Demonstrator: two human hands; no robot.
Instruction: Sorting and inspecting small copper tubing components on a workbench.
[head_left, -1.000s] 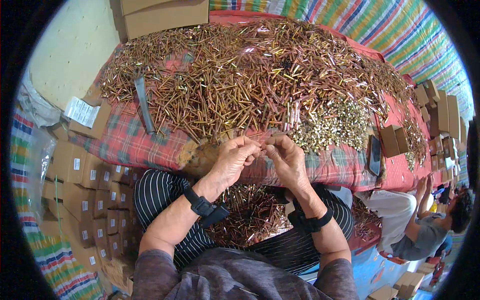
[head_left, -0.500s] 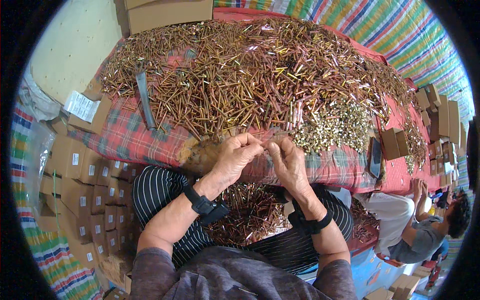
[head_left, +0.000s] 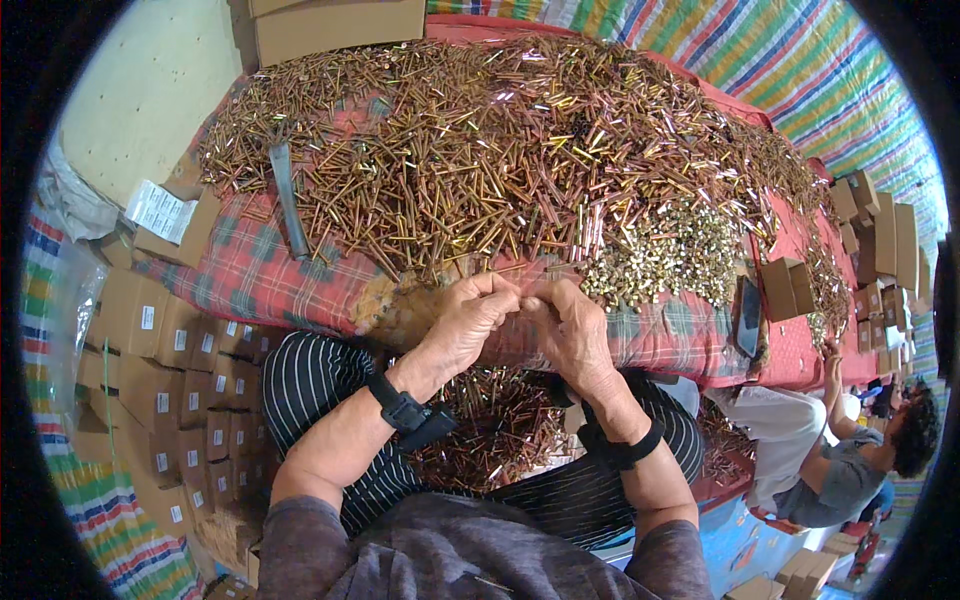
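Observation:
My left hand (head_left: 470,315) and my right hand (head_left: 572,328) meet above the front edge of the cloth-covered table. Thumb and fingertips are pinched on both, almost touching each other. Whatever sits between them is too small and too covered to make out. Just beyond lies a broad heap of thin, copper- and gold-coloured metal bolts (head_left: 480,170). A pile of small, shiny, nut-like metal pieces (head_left: 665,258) is close to my right hand. Below my wrists, between my knees, more bolts (head_left: 485,425) are gathered.
A curved metal strip (head_left: 288,200) lies left on the plaid cloth (head_left: 270,275). To the right are a dark flat tool (head_left: 747,315) and a small open carton (head_left: 788,288). Stacked cartons (head_left: 165,390) stand left. A co-worker (head_left: 845,465) sits at right, one hand at the table.
My right hand has rolled inward and its fingers are drawn closer to my left fingertips. The co-worker's hand has reached further out onto the table.

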